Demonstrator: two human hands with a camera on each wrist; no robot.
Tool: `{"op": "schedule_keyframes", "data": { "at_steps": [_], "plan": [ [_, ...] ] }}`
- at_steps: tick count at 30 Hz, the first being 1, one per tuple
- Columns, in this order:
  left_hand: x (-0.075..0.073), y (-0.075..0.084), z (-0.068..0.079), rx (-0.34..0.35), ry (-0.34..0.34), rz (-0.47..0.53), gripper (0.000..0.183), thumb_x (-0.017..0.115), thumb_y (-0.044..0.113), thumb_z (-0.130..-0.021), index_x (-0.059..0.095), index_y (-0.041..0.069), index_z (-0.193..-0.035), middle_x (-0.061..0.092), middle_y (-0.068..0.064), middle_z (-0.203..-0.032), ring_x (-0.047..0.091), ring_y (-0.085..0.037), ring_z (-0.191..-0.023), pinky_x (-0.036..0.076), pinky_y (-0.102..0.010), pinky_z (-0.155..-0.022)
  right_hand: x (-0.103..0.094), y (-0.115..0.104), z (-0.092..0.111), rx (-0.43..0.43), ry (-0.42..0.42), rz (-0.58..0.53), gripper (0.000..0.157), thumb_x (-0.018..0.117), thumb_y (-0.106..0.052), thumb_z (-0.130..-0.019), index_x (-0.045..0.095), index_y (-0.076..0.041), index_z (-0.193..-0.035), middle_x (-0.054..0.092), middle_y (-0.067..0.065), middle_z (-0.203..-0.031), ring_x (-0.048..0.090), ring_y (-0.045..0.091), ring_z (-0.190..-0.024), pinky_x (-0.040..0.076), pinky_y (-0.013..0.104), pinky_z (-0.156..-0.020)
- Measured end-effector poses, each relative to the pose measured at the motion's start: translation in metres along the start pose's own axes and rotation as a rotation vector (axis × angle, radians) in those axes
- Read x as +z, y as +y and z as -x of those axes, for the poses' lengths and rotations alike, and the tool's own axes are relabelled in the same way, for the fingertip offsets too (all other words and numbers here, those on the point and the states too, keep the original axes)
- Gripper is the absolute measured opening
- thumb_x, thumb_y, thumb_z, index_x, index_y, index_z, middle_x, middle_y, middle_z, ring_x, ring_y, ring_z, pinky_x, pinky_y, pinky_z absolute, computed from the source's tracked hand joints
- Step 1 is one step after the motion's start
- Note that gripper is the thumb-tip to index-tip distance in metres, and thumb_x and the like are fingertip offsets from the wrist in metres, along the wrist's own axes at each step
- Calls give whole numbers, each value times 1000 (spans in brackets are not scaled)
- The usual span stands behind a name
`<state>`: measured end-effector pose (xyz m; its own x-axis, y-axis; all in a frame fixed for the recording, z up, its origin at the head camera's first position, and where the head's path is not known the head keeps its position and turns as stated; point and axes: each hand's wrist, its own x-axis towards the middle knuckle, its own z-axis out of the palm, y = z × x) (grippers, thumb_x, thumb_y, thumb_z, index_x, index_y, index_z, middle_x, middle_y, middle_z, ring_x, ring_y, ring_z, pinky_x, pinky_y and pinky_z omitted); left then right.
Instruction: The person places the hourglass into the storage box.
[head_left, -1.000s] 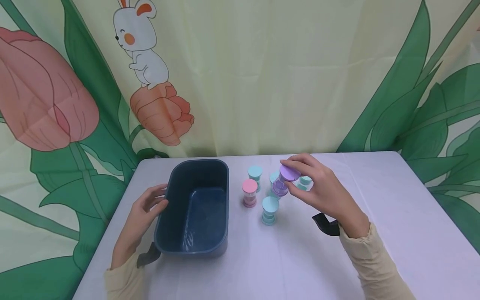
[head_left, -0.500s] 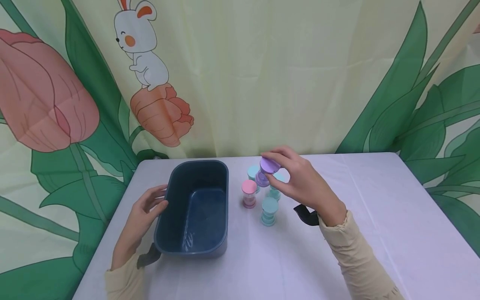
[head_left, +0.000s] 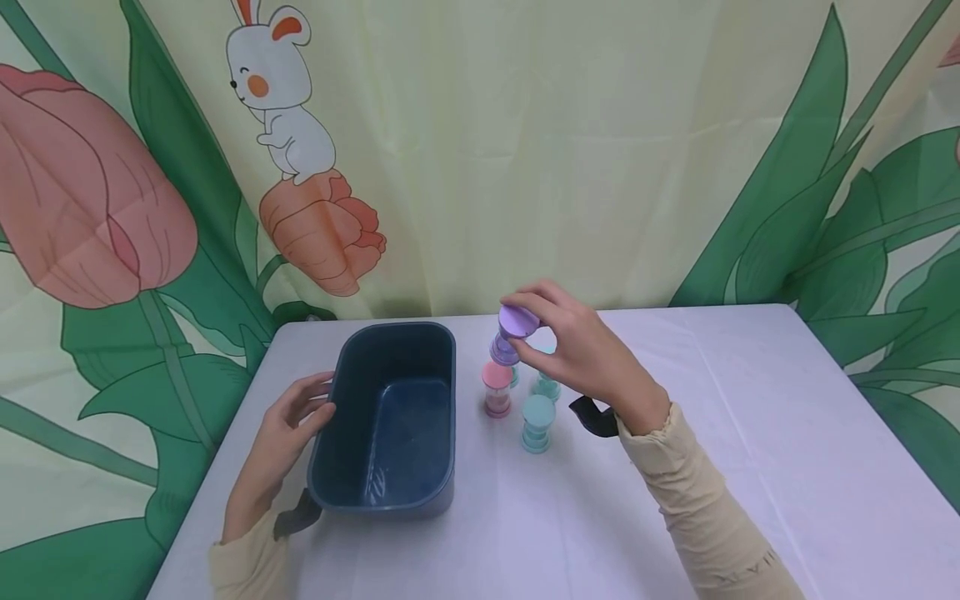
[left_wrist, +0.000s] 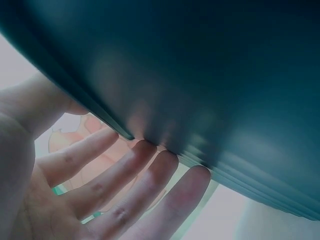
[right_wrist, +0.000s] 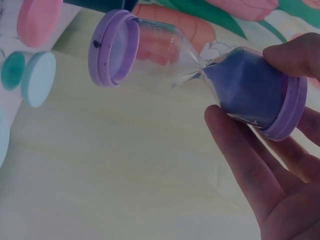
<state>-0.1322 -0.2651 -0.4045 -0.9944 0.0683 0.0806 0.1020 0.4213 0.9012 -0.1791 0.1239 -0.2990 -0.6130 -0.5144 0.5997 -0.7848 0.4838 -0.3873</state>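
My right hand [head_left: 581, 346] pinches a purple hourglass [head_left: 517, 322] by its upper end and holds it tilted above the table. In the right wrist view, dark blue-violet sand [right_wrist: 250, 85] fills the glass bulb nearest my fingers; the other bulb looks mostly clear. Below it stands a pink hourglass [head_left: 497, 398]. One teal hourglass [head_left: 537, 423] stands in front, another teal hourglass [head_left: 547, 387] behind it, and a third is mostly hidden behind the pink one. My left hand [head_left: 288, 429] touches the left outer wall of a dark blue bin [head_left: 442, 492] with nearly straight fingers.
The bin stands left of the hourglasses, and nothing shows inside it. A white cloth [head_left: 675, 358] covers the table. Close behind the table's back edge hangs a curtain [head_left: 562, 167] printed with a rabbit, a carrot and tulips.
My right hand has carried the purple hourglass left and slightly away from me, from over the teal hourglasses to above and behind the pink one. My left hand and the bin stay in place.
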Motion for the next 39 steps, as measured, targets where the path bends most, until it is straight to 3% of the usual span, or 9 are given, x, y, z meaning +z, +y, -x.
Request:
{"op": "schedule_keyframes", "data": {
  "at_steps": [19,39],
  "plan": [
    [-3,-2,0,0,7,-23,47,56,28,-92,42,20,-137,48,-6,-129,48,-14,-110,43,-18,-84,21,-8,-30,-44,-14,-41,36,69,-14,-80,59,-8,-114,52,-2,-109,52,5,-96,46,19,-82],
    [0,-1,-2,-14,-4,-23,49,57,31,-91,41,23,-137,48,-2,-130,48,-17,-113,43,-23,-86,45,-17,-52,-69,-68,-65,38,71,-15,-79,58,-8,-114,53,1,-108,51,11,-98,46,23,-84]
  ]
}}
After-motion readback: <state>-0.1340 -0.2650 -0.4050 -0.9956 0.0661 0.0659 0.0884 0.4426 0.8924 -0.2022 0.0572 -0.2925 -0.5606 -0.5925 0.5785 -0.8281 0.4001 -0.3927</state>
